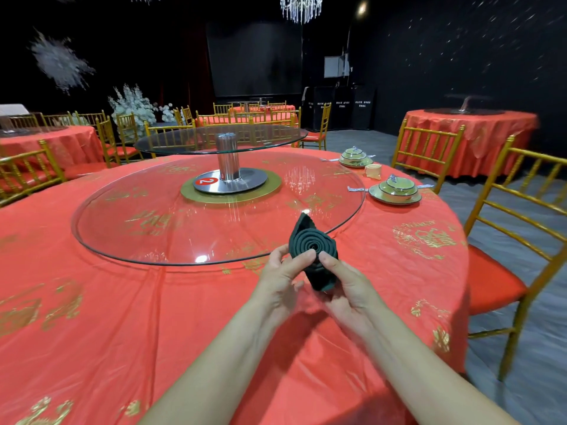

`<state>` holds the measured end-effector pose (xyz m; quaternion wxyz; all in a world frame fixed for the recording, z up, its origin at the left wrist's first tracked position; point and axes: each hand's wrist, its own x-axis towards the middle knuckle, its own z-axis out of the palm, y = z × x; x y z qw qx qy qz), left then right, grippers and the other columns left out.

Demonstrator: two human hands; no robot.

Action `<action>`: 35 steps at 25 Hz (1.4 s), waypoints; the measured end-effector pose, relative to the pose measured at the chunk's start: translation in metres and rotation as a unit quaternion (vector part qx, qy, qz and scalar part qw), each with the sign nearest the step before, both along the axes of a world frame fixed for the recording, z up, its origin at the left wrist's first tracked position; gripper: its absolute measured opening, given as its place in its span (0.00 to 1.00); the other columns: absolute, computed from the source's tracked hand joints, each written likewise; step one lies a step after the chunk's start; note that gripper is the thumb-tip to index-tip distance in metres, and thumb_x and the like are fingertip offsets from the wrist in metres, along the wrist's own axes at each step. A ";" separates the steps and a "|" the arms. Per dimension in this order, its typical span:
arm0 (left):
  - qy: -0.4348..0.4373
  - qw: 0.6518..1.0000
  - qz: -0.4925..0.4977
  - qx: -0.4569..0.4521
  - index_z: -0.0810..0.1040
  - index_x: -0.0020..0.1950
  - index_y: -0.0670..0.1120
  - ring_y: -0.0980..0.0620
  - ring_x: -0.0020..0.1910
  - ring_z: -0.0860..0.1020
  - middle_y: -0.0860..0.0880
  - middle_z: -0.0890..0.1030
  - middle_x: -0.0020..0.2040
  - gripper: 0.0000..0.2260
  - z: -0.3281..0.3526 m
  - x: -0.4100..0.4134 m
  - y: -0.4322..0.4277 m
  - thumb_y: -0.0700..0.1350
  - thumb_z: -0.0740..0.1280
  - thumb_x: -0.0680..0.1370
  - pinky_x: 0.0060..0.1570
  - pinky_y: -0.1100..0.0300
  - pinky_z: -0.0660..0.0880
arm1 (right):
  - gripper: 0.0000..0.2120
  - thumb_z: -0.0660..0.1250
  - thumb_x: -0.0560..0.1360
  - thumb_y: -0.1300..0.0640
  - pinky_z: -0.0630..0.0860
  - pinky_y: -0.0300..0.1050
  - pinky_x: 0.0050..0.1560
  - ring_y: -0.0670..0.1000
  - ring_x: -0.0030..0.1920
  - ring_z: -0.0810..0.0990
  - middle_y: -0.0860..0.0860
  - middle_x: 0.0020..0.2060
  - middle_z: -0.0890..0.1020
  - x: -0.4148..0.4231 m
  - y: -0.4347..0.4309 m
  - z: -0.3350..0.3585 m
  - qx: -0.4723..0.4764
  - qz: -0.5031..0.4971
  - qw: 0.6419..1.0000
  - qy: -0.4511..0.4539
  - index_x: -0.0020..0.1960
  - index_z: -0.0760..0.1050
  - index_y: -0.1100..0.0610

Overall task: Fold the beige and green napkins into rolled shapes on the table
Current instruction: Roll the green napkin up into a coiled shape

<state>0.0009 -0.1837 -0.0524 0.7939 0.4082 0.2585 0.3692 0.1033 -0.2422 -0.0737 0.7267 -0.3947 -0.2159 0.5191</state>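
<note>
As the left hand (pixel 283 279) and right hand (pixel 348 288) pinch it, the green napkin (pixel 310 239) stands tip-up.

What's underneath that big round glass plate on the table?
Through the glass turntable you see the red tablecloth with gold print and a gold ring at the middle. The steel base hides the very centre.

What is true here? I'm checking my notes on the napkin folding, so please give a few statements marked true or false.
1. The left hand and right hand both hold the green napkin. True.
2. The green napkin lies flat and unfolded. False: it is rolled into a spiral.
3. The beige napkin sits between two sets of dishes. True.
4. The red tag reads 5. False: it reads 2.
</note>
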 end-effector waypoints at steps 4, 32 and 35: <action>0.080 0.994 -0.064 0.050 0.77 0.47 0.48 0.58 0.32 0.78 0.53 0.82 0.37 0.11 0.006 0.014 0.005 0.46 0.74 0.68 0.39 0.59 0.66 | 0.23 0.76 0.60 0.59 0.77 0.46 0.44 0.53 0.41 0.80 0.58 0.43 0.82 0.036 -0.017 0.017 -0.024 0.035 0.996 -0.083 0.54 0.77 0.61; 0.431 0.858 -0.140 0.242 0.76 0.41 0.41 0.53 0.24 0.71 0.48 0.75 0.30 0.12 -0.033 0.355 0.145 0.50 0.72 0.73 0.26 0.63 0.69 | 0.17 0.73 0.66 0.41 0.72 0.42 0.37 0.48 0.37 0.80 0.49 0.36 0.82 0.382 0.094 -0.009 -0.363 -0.146 0.797 -0.460 0.43 0.78 0.54; 0.455 0.827 -0.135 0.301 0.77 0.47 0.42 0.51 0.27 0.74 0.46 0.79 0.36 0.07 -0.031 0.343 0.144 0.45 0.69 0.74 0.32 0.56 0.76 | 0.24 0.72 0.66 0.40 0.70 0.44 0.44 0.49 0.50 0.77 0.46 0.46 0.76 0.378 0.090 -0.009 -0.365 -0.192 0.752 -0.514 0.56 0.73 0.51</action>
